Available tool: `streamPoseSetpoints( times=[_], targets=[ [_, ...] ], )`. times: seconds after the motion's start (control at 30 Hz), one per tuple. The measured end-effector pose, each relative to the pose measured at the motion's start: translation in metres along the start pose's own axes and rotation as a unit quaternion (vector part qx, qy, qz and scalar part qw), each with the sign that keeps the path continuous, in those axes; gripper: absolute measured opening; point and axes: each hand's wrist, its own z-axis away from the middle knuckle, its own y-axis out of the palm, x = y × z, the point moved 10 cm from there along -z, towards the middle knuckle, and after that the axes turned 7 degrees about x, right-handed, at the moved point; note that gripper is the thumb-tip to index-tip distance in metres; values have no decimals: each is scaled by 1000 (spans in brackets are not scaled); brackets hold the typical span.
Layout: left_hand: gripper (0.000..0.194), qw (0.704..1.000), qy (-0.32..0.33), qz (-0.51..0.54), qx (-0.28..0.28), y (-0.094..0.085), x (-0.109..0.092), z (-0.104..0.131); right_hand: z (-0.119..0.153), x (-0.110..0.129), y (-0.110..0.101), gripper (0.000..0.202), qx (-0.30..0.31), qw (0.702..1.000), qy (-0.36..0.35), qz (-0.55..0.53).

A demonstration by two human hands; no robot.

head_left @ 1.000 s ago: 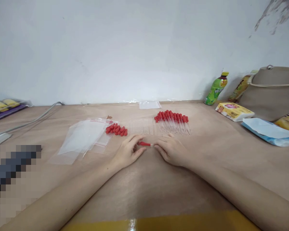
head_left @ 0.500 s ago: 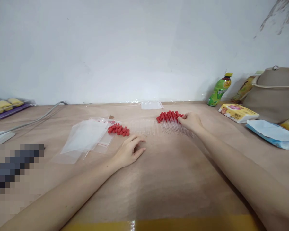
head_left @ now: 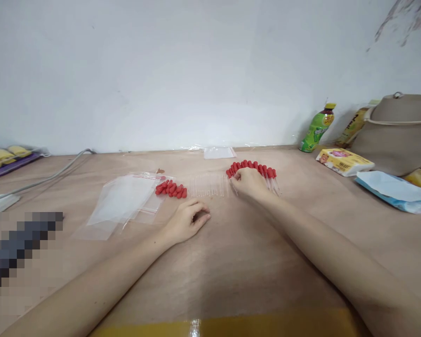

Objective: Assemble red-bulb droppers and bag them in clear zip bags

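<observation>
Right hand (head_left: 250, 181) shifted left; droppers (head_left: 272, 179) slant, bulbs (head_left: 255, 165) wallward

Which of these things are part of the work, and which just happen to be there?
Apparently part of the work:
- red-topped tubes, right hand over them
- bare clear tubes
- loose red bulbs
- clear bags, perhaps

Probably just lying about:
- green bottle
- yellow-and-white pack
- blue-and-white pack
- beige bag
- grey cable

Parted from left hand (head_left: 187, 221), swept right hand (head_left: 248, 182) to the red-topped droppers' (head_left: 255, 165) right end, then leftward to their left end.
</observation>
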Motion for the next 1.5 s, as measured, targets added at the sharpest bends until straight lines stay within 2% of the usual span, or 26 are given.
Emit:
streamPoseSetpoints(
  times=[0.13,0.27,0.37,0.57,0.63,0.77,0.83,0.93,1.0,1.03,1.1,1.17,1.33,1.5],
  targets=[
    [12,989,-69,-95,-91,-27,14,4,-5,18,17,22,55,998,19,38],
    [15,949,-162,-203,-181,-69,40,9,-11,22,26,25,73,996,33,46],
    [17,930,-190,-257,-180,-82,58,9,-12,26,30,23,75,996,25,50],
    [20,923,-155,-314,-158,-71,65,7,5,34,20,23,52,997,-7,59],
    [21,923,-149,-318,-159,-68,65,6,21,34,12,24,20,997,-29,72],
    [22,932,-129,-300,-161,-66,62,3,62,35,-1,25,-77,981,-122,128],
    [20,942,-103,-265,-181,-68,54,3,81,34,-2,26,-121,968,-181,127],
    [16,965,-32,-175,-192,-65,31,5,97,28,-2,24,-162,953,-251,53],
    [14,983,5,-107,-151,-55,14,5,99,23,-2,20,-177,944,-278,-15],
    [14,991,15,-76,-111,-46,7,4,99,22,-2,19,-183,939,-288,-44],
    [14,999,28,-27,-20,-25,-5,3,98,21,0,24,-187,931,-303,-82],
    [14,999,20,9,33,-11,-10,5,97,26,4,27,-168,927,-322,-90],
    [25,999,-18,27,25,-3,-3,2,98,36,9,19,-119,931,-334,-82],
    [16,999,-7,36,-7,0,-3,-4,100,39,10,13,-88,930,-341,-102]
  ],
)
